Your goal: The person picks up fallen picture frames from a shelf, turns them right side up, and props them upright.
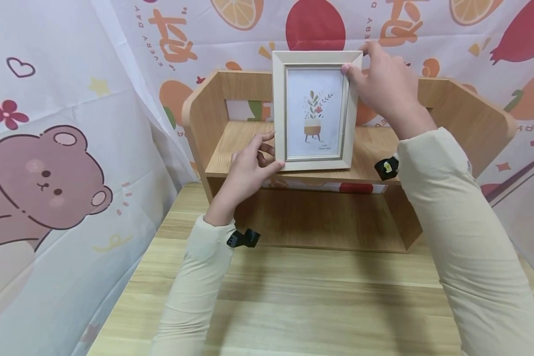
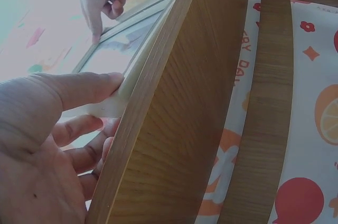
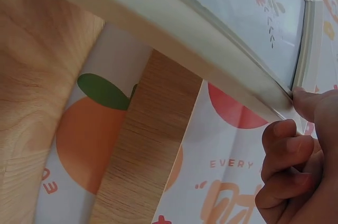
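Observation:
A cream picture frame (image 1: 279, 109) with a potted-plant print stands upright at the front of the wooden shelf's upper board (image 1: 240, 138). My left hand (image 1: 249, 168) pinches its lower left corner, thumb on the front face and fingers curled behind and beside it. At the upper right corner my right hand (image 1: 389, 86) grips the frame, thumb on the front and fingers at the back. In the left wrist view the left thumb (image 2: 90, 87) presses the frame's border near the board's edge. The right wrist view shows the right hand (image 3: 301, 166) holding the corner.
The two-tier wooden shelf has raised side panels (image 1: 471, 123) and an open lower compartment (image 1: 316, 217). It stands on a light wood table (image 1: 302, 296). Behind hangs a fruit-print cloth (image 1: 258, 39); a bear-print cloth (image 1: 129, 257) hangs on the left.

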### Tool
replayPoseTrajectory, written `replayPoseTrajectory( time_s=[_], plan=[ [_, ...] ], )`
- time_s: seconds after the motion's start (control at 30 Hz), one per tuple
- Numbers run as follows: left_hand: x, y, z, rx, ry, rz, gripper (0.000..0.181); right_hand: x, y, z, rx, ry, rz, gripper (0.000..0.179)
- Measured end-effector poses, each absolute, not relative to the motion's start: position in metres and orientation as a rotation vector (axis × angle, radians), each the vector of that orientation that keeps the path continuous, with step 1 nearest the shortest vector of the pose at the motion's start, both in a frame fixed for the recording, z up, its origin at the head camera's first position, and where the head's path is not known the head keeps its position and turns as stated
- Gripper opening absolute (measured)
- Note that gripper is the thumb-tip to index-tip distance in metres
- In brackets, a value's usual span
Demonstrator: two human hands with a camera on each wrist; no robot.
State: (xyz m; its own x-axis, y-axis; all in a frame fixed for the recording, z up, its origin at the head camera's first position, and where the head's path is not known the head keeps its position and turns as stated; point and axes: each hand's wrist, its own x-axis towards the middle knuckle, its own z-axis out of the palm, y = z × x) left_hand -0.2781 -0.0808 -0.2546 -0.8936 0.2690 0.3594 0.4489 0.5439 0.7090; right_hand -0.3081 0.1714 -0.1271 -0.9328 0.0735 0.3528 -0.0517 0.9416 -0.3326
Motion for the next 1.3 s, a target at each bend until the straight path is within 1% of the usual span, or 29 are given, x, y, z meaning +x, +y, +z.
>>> replayPoseTrajectory(
  time_s=[0.63,1.3],
  plan=[
    [-0.279,-0.083,-0.254,-0.594,-2.614,-1.246,0.063,-0.301,0.170,-0.135,-0.021,-2.700,0.454,0.065],
    [-0.280,-0.082,-0.255,-0.583,-2.619,-1.205,0.064,-0.304,0.170,-0.143,-0.026,-2.665,0.504,0.066]
  ],
)
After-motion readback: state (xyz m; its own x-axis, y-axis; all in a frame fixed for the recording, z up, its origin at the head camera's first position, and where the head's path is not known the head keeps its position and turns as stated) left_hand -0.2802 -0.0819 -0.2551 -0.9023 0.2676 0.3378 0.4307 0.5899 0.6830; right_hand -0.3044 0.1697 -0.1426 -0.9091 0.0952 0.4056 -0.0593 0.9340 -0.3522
